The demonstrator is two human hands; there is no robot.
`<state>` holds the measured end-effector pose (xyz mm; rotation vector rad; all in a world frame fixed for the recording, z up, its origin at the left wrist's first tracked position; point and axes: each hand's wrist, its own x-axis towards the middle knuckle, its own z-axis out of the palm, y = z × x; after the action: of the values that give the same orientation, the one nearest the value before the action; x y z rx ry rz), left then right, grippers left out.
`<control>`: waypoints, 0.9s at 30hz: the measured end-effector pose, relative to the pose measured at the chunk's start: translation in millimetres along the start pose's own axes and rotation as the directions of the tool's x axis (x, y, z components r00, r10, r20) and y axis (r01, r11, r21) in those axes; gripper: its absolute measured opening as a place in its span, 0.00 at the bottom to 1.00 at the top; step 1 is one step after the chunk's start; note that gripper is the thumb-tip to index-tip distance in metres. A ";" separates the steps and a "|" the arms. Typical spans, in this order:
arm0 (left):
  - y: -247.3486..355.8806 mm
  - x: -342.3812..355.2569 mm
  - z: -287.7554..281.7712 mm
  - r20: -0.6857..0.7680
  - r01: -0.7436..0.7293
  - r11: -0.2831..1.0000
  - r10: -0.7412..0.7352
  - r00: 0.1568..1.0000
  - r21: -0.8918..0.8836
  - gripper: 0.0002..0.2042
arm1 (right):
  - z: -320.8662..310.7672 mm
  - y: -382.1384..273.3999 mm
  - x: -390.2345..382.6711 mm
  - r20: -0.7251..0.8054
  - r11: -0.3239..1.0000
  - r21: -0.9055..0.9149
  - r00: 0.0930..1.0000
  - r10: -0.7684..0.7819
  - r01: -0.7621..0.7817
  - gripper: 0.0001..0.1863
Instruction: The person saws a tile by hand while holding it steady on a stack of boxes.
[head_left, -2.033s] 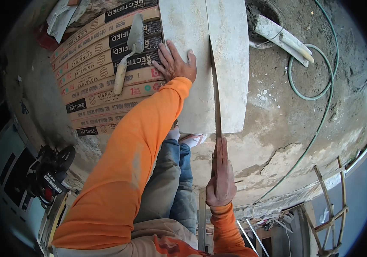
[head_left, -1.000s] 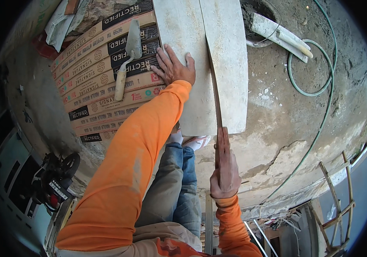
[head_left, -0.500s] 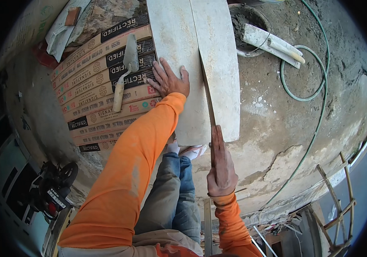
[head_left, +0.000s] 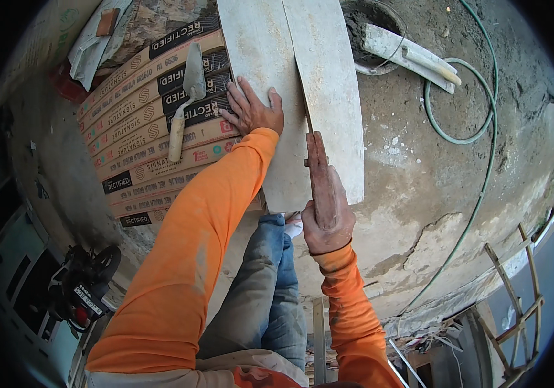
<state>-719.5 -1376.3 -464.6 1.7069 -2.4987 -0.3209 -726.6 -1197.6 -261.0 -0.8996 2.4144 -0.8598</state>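
My left hand (head_left: 254,111) lies flat with fingers spread on a long pale grey board (head_left: 261,58), pressing near its left edge. My right hand (head_left: 330,223) is wrapped round the brownish handle of a handsaw (head_left: 316,158). The thin saw blade sits in a long cut that runs lengthwise through the board, seen almost edge-on. Sawdust is scattered along the board's surface. Left of my left hand, a pointing trowel (head_left: 193,77) with a wooden handle rests on flat cardboard boxes (head_left: 154,126). The board partly covers these boxes.
A bucket (head_left: 371,26) of wet mortar stands beyond the board's right side, with a whitish plank-like float (head_left: 413,57) across it. A green hose (head_left: 493,129) loops over the rough floor. A motorbike (head_left: 83,284) is at lower left, a wooden ladder-like frame (head_left: 516,317) at lower right.
My right hand has pushed the handsaw forward along the cut, away from my body, so less blade shows. My left hand keeps its place on the board.
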 end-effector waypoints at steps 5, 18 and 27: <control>2.4 -10.0 -1.5 -0.005 -0.023 1.000 0.023 1.000 -0.001 0.40 | 7.9 17.0 -12.0 -0.013 0.833 0.503 0.962 0.274 -0.231 0.31; -20.5 -62.8 -6.9 0.038 0.075 0.996 -0.076 0.996 0.045 0.39 | -65.8 -39.8 -102.9 0.356 0.949 0.016 0.889 0.289 -0.315 0.47; 3.8 -73.0 3.2 0.036 0.026 0.999 -0.025 0.999 -0.032 0.39 | 3.9 25.8 -11.6 -0.038 0.881 0.410 0.960 0.277 -0.238 0.29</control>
<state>-696.8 -1306.7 -464.1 1.7372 -2.4839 -0.3957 -727.4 -1175.7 -279.2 -0.3777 2.2395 -1.2534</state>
